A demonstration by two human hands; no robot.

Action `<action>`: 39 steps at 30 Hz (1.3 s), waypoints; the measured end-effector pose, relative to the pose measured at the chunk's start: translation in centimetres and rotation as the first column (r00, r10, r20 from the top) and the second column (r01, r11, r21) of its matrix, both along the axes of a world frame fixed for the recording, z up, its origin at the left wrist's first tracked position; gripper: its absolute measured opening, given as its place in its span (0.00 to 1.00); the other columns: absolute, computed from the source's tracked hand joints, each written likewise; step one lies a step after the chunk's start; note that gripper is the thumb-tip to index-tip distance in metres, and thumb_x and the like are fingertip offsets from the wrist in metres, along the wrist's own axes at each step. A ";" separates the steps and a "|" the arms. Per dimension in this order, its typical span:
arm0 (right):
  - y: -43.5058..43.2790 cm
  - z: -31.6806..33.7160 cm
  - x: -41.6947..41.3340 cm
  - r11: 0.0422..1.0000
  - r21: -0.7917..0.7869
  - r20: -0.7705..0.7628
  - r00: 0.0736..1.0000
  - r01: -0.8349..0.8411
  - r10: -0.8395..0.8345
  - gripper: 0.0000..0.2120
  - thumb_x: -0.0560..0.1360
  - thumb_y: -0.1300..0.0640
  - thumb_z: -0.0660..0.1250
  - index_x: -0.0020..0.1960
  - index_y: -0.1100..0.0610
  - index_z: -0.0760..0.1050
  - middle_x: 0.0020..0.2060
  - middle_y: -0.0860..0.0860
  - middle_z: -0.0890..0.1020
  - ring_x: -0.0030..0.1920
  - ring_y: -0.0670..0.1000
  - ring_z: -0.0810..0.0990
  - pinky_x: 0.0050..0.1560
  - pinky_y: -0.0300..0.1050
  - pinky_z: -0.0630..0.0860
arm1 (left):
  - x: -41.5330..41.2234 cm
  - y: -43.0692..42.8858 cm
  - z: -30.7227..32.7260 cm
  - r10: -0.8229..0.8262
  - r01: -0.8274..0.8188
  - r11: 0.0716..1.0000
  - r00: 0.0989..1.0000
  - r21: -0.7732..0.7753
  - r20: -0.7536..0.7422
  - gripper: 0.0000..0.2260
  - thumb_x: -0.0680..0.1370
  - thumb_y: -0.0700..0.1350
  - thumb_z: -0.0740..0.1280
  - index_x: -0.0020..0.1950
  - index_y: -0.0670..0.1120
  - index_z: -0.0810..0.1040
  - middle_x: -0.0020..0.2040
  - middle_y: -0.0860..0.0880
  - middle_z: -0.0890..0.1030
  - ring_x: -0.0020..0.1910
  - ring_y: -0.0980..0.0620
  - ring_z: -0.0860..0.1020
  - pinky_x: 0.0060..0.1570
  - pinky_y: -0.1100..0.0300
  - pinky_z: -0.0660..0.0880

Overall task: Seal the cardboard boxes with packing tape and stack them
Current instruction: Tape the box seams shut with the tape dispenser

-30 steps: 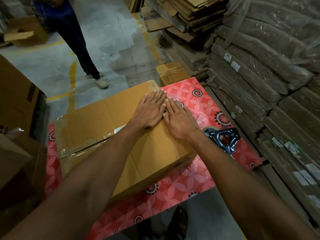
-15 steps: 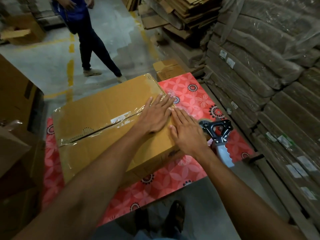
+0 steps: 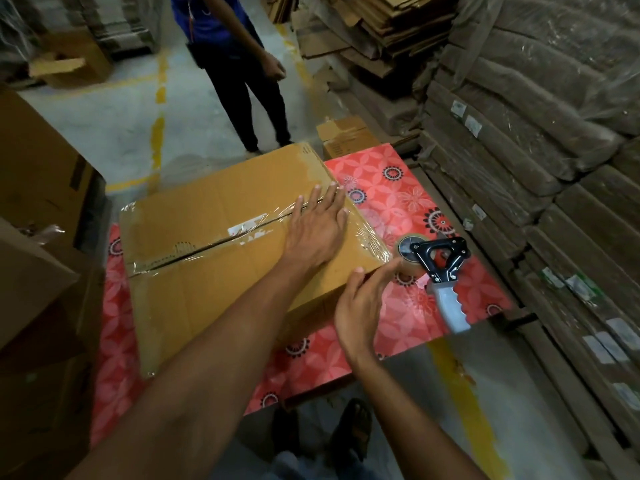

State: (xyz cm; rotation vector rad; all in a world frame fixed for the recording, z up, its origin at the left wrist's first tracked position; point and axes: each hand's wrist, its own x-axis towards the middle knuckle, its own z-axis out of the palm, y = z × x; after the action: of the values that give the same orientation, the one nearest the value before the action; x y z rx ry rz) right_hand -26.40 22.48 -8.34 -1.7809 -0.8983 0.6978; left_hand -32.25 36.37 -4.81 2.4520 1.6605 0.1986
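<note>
A large brown cardboard box lies on a table with a red flowered cover. Clear tape runs along its centre seam and over its right end. My left hand lies flat, fingers straight, on the taped seam near the box's right edge. My right hand is at the box's near right corner, fingers straight, thumb tip at the top edge. A tape dispenser with a black frame and grey handle lies on the cover just right of that hand.
A person in a blue top stands beyond the table. A small carton sits at the table's far corner. Wrapped bundles of flat cardboard wall the right side. Brown boxes crowd the left. My feet are below the table edge.
My right hand has slid off the box top to its near right corner. My left hand moved toward the right edge along the seam. The person beyond the table has stepped closer.
</note>
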 end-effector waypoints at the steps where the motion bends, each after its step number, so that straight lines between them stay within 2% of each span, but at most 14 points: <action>1: 0.0 0.1 -0.3 1.000 -0.031 0.011 1.000 -0.002 0.003 0.37 0.84 0.43 0.48 0.80 0.57 0.30 0.81 0.54 0.37 0.81 0.50 0.39 0.80 0.57 0.51 | -0.1 0.0 0.1 0.001 -0.001 1.000 1.000 -0.003 -0.003 0.25 0.86 0.56 0.42 0.83 0.52 0.49 0.83 0.53 0.51 0.82 0.48 0.47 0.80 0.44 0.44; 4: -0.4 -0.2 -0.4 0.997 -0.050 0.089 0.994 -0.062 0.066 0.41 0.82 0.36 0.46 0.78 0.58 0.26 0.80 0.53 0.33 0.78 0.47 0.35 0.80 0.56 0.51 | -0.2 0.3 0.0 -0.023 0.022 0.999 0.999 -0.028 -0.025 0.27 0.85 0.58 0.41 0.84 0.50 0.46 0.83 0.52 0.49 0.82 0.48 0.45 0.80 0.44 0.43; 7: -1.1 -0.3 0.4 0.991 -0.051 0.114 0.985 -0.125 0.130 0.44 0.81 0.33 0.47 0.79 0.59 0.29 0.81 0.61 0.41 0.81 0.55 0.43 0.80 0.57 0.56 | -0.6 0.5 -0.1 -0.066 0.063 0.997 0.995 -0.053 -0.072 0.29 0.84 0.60 0.41 0.83 0.50 0.43 0.83 0.51 0.45 0.82 0.47 0.42 0.79 0.44 0.41; 11: -0.6 1.5 2.8 0.996 -0.062 0.282 0.956 -0.070 0.084 0.39 0.78 0.37 0.61 0.77 0.55 0.46 0.81 0.59 0.50 0.79 0.60 0.57 0.77 0.63 0.60 | -2.9 -0.3 0.7 -0.172 0.171 0.983 0.985 -0.067 -0.007 0.32 0.84 0.64 0.44 0.84 0.50 0.45 0.83 0.50 0.46 0.82 0.51 0.43 0.80 0.47 0.43; 13: 0.5 2.8 3.6 0.996 -0.009 0.536 0.840 -0.089 0.080 0.35 0.77 0.44 0.63 0.75 0.62 0.57 0.79 0.59 0.55 0.78 0.60 0.58 0.78 0.62 0.56 | -5.1 -1.5 0.8 -0.164 0.167 0.984 0.985 -0.054 0.048 0.32 0.84 0.64 0.46 0.84 0.49 0.48 0.83 0.51 0.48 0.82 0.55 0.45 0.80 0.50 0.44; 15: 3.0 4.2 3.4 0.964 -0.011 0.702 0.684 -0.266 0.197 0.26 0.79 0.52 0.62 0.74 0.61 0.65 0.78 0.60 0.63 0.79 0.59 0.59 0.80 0.57 0.51 | -7.6 -2.4 0.6 -0.121 0.125 0.990 0.990 -0.059 0.069 0.31 0.85 0.62 0.47 0.84 0.49 0.47 0.83 0.52 0.48 0.81 0.56 0.45 0.80 0.52 0.44; 18: 8.3 6.0 1.2 0.792 -0.210 0.694 0.483 -0.573 0.534 0.26 0.82 0.59 0.57 0.79 0.61 0.60 0.80 0.57 0.61 0.81 0.55 0.55 0.80 0.54 0.51 | -10.0 -2.8 0.8 -0.140 0.145 0.986 0.988 -0.086 0.064 0.29 0.86 0.58 0.47 0.84 0.47 0.46 0.83 0.51 0.48 0.81 0.57 0.45 0.80 0.54 0.43; 20: 11.0 6.4 -0.6 0.651 -0.388 0.685 0.268 -0.653 0.677 0.29 0.81 0.60 0.56 0.81 0.60 0.54 0.81 0.55 0.57 0.81 0.53 0.51 0.80 0.52 0.49 | -10.6 -2.6 1.0 -0.181 0.188 0.977 0.980 -0.096 0.081 0.28 0.86 0.54 0.49 0.83 0.45 0.46 0.83 0.48 0.48 0.82 0.54 0.46 0.80 0.53 0.43; 22: 12.0 6.1 -1.4 0.577 -0.460 0.677 0.154 -0.675 0.720 0.32 0.79 0.58 0.56 0.82 0.57 0.52 0.82 0.53 0.55 0.82 0.51 0.51 0.80 0.52 0.49 | -10.8 -2.3 0.9 -0.210 0.214 0.973 0.976 -0.085 0.058 0.28 0.85 0.51 0.50 0.83 0.43 0.47 0.83 0.45 0.48 0.82 0.52 0.46 0.80 0.53 0.42; 26: 11.9 4.6 -0.4 0.595 -0.482 0.689 0.142 -0.643 0.711 0.31 0.82 0.43 0.44 0.83 0.52 0.47 0.82 0.48 0.50 0.82 0.49 0.49 0.81 0.51 0.46 | -12.3 -2.5 0.7 -0.170 0.174 0.982 0.984 -0.075 0.050 0.29 0.86 0.57 0.51 0.83 0.48 0.47 0.83 0.50 0.48 0.81 0.56 0.46 0.79 0.59 0.41; 28: 12.2 4.3 0.2 0.608 -0.499 0.675 0.163 -0.618 0.720 0.33 0.82 0.36 0.41 0.83 0.52 0.45 0.82 0.46 0.49 0.81 0.47 0.48 0.81 0.52 0.44 | -15.1 -3.2 0.5 -0.121 0.125 0.988 0.991 -0.089 0.049 0.31 0.84 0.64 0.49 0.83 0.53 0.46 0.83 0.55 0.47 0.81 0.58 0.45 0.80 0.55 0.43; 33: 12.1 4.3 2.0 0.679 -0.486 0.714 0.197 -0.550 0.672 0.32 0.82 0.35 0.38 0.82 0.46 0.47 0.82 0.45 0.53 0.81 0.49 0.50 0.80 0.57 0.45 | -26.7 -7.3 0.1 0.119 -0.124 0.990 0.990 -0.063 -0.074 0.29 0.81 0.68 0.38 0.82 0.63 0.44 0.82 0.59 0.42 0.81 0.54 0.41 0.79 0.43 0.41; 36: 12.0 4.2 1.5 0.733 -0.466 0.750 0.218 -0.496 0.625 0.33 0.80 0.35 0.36 0.82 0.45 0.51 0.81 0.45 0.57 0.81 0.51 0.55 0.78 0.60 0.50 | -29.9 -9.6 0.3 0.286 -0.284 0.950 0.958 -0.130 0.000 0.27 0.81 0.67 0.40 0.80 0.68 0.47 0.82 0.60 0.42 0.81 0.54 0.39 0.78 0.38 0.42; 39: 11.6 4.0 0.8 0.772 -0.476 0.743 0.277 -0.420 0.609 0.31 0.81 0.34 0.38 0.81 0.43 0.52 0.82 0.46 0.55 0.81 0.53 0.54 0.77 0.67 0.49 | -29.7 -9.9 0.0 0.333 -0.319 0.936 0.939 -0.147 0.088 0.23 0.84 0.62 0.46 0.81 0.66 0.50 0.83 0.56 0.42 0.81 0.51 0.38 0.77 0.39 0.44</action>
State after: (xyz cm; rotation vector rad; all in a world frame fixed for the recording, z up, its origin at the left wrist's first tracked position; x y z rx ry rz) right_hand -25.56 34.12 -4.35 -2.0014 -2.3084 0.1545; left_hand -61.91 26.43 -4.81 2.0200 1.9545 0.2549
